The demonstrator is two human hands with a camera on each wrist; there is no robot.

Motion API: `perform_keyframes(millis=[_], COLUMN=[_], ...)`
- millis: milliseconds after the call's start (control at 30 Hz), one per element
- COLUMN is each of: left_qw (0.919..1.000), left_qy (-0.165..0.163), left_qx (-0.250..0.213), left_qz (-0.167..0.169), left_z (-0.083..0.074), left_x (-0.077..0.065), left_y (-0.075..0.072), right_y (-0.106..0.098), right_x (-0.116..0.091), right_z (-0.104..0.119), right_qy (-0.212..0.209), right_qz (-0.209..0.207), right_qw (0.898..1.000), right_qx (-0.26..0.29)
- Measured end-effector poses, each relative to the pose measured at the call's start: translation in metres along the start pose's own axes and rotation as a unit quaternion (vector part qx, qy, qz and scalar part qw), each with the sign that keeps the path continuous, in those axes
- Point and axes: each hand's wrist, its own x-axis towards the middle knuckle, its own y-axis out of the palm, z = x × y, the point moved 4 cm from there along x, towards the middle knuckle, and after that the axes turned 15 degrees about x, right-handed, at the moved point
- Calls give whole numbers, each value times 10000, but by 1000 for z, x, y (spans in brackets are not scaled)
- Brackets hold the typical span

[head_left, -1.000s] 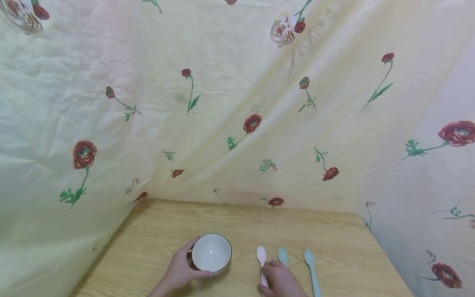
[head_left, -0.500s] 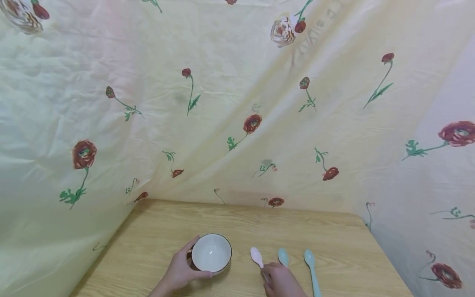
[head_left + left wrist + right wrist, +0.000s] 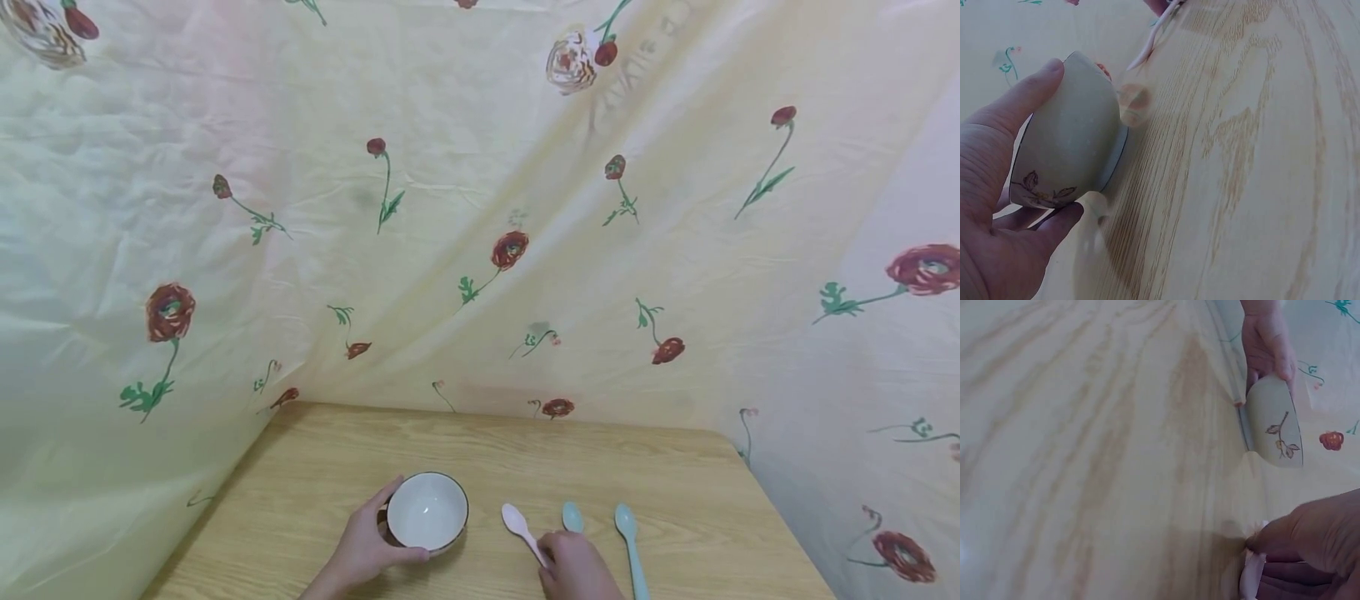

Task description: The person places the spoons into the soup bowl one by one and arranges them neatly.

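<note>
A white bowl (image 3: 427, 512) with a thin dark rim stands upright on the table, and a flower sprig decorates its outer wall (image 3: 1072, 131). My left hand (image 3: 366, 542) grips it from the left, thumb on the near side and fingers round the far side. To its right, my right hand (image 3: 576, 567) pinches a pale pink spoon (image 3: 515, 519) by the handle; the spoon's head points up-left toward the bowl. Whether that spoon touches the table I cannot tell. Beside the right hand lies a blue-green spoon (image 3: 572, 517), its handle hidden behind the hand.
Further right, a second blue-green spoon (image 3: 632, 546) lies with its handle toward me. The wood-grain table (image 3: 360, 450) ends at a flower-printed cloth (image 3: 450, 208) that hangs behind it and along both sides.
The pink spoon has swung left at its head, from nearly straight to slanting toward the bowl, while the right hand shifted slightly right. The left hand and bowl have stayed put.
</note>
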Motion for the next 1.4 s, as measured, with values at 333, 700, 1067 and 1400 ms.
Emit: perform_keyframes(millis=[333, 700, 1067, 1400], left_qw=[9999, 10000, 9999, 9999], left_qy=[-36, -12, -76, -127], left_qx=[-95, -26, -126, -72], left_qz=[20, 20, -15, 74], left_z=[2, 3, 2, -1], left_x=[-1, 0, 0, -1], left_y=[1, 0, 0, -1], right_y=[-5, -17, -33, -41], right_x=[0, 0, 1, 3], right_z=[-1, 3, 16, 22], right_qy=[-21, -274, -1014, -1358], right_qz=[223, 107, -201, -241], right_qw=[9993, 9966, 9943, 9904], right_qx=[294, 775, 256, 53])
